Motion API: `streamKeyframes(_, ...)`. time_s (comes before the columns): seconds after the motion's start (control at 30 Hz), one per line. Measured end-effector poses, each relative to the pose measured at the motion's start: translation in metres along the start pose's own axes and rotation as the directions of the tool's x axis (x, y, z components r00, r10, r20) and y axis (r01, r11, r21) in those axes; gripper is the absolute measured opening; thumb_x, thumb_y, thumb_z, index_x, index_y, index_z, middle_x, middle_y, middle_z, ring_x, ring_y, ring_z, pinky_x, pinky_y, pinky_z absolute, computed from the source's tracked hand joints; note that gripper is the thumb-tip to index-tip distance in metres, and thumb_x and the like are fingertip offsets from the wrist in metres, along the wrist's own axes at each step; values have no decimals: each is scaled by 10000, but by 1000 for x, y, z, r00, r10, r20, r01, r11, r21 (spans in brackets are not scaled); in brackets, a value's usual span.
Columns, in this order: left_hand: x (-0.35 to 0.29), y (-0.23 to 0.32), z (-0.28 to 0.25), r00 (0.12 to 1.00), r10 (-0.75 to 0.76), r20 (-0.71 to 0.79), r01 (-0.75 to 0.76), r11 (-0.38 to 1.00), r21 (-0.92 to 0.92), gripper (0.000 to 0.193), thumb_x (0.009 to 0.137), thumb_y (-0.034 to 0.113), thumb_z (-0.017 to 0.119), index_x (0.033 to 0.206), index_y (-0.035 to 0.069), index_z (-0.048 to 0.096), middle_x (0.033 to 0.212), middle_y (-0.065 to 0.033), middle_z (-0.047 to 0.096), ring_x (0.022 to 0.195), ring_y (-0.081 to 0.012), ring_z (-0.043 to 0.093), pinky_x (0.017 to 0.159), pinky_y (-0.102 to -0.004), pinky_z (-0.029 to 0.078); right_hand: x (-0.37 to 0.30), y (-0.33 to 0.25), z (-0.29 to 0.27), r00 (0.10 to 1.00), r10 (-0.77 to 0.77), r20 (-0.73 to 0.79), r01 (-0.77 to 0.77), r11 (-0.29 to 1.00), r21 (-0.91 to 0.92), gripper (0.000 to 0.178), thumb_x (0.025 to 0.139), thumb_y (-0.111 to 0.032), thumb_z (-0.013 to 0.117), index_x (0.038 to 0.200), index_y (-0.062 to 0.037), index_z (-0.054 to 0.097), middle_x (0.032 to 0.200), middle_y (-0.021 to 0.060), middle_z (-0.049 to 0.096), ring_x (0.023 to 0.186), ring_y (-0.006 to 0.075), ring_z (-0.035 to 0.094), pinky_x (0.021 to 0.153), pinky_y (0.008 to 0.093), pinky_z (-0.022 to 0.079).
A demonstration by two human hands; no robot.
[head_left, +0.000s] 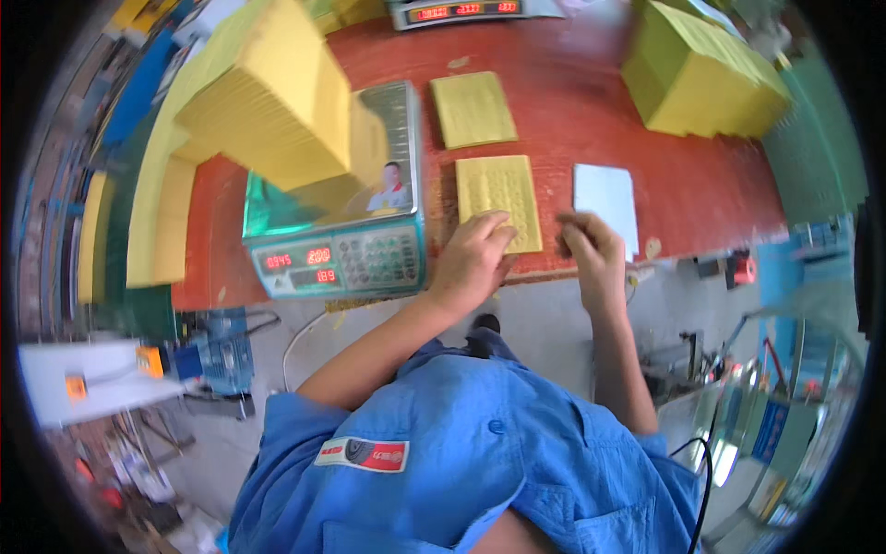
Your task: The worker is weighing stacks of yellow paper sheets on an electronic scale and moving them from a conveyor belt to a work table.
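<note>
On the red tabletop, a yellow paper sheet (498, 185) with a raised or printed pattern lies near the front edge. My left hand (472, 261) is at its near edge, bent fingers on top and thumb low beside the edge. Just to the right, my right hand (598, 251) hovers with curled fingers close together, its fingertips smeared by motion; what they hold, if anything, I cannot make out. Beside that hand lies a white sheet of paper (604, 198). Farther back is a second yellow sheet (473, 109).
At left, a counting scale (332, 263) with lit red digits bears a tall yellow stack (277, 92). Another yellow stack (697, 78) stands at the back right. A second display (461, 11) sits at the far edge. The table's front edge (544, 275) runs below my hands.
</note>
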State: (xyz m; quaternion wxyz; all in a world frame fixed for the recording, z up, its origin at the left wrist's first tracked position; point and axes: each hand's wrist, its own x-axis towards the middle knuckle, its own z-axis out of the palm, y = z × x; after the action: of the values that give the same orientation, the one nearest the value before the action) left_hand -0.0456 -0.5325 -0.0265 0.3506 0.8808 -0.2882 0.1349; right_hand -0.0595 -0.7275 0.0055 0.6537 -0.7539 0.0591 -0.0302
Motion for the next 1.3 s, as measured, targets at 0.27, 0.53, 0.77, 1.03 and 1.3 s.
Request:
streamKeyframes(0.27, -7, -5, 37, 997, -78, 21, 75, 992, 102, 410, 703, 91, 747, 1086, 14, 623, 1249, -155, 560, 1226, -333, 508, 1033, -424, 416, -27, 44, -7, 963, 132, 237, -173, 972, 161, 174, 940, -19, 521, 1053, 63, 624, 759, 42, 584, 676, 109, 537, 637, 249, 435)
streamKeyframes(0.53, -10, -9, 35, 999, -48, -14, 50, 995, 92, 240, 728, 64, 707, 951, 12, 633, 1145, -142, 609, 1136, -324, 565, 971, -431, 449, -19, 43, -13, 953, 139, 270, -183, 972, 147, 188, 938, -42, 536, 1062, 52, 641, 772, 33, 601, 692, 108, 549, 641, 250, 454)
streamKeyframes(0.77, 2, -8, 34, 999, -31, -13, 33, 993, 118, 132, 751, 63, 690, 849, -2, 629, 1084, -139, 632, 1068, -310, 598, 924, -430, 472, -17, 49, -17, 954, 174, 246, -224, 956, 189, 174, 932, -40, 539, 1040, 55, 638, 767, 46, 621, 685, 110, 566, 634, 251, 460)
streamKeyframes(1.03, -14, 7, 21, 998, -43, -45, 50, 985, 165, 174, 779, 92, 689, 926, 14, 638, 1124, -144, 625, 1109, -314, 587, 940, -425, 471, -14, 32, -11, 946, 165, 280, -227, 952, 205, 189, 918, -41, 520, 1017, 73, 634, 766, 61, 619, 689, 125, 569, 647, 262, 463)
streamKeyframes(1.3, -34, 49, -80, 936, -57, -346, 52, 998, -23, 150, 809, 2, 680, 953, -8, 636, 1044, -152, 661, 1011, -321, 646, 852, -389, 529, -24, -39, 49, 867, 44, 497, -186, 953, 240, 173, 932, -26, 523, 1021, 28, 661, 820, 51, 651, 724, 118, 616, 669, 255, 508)
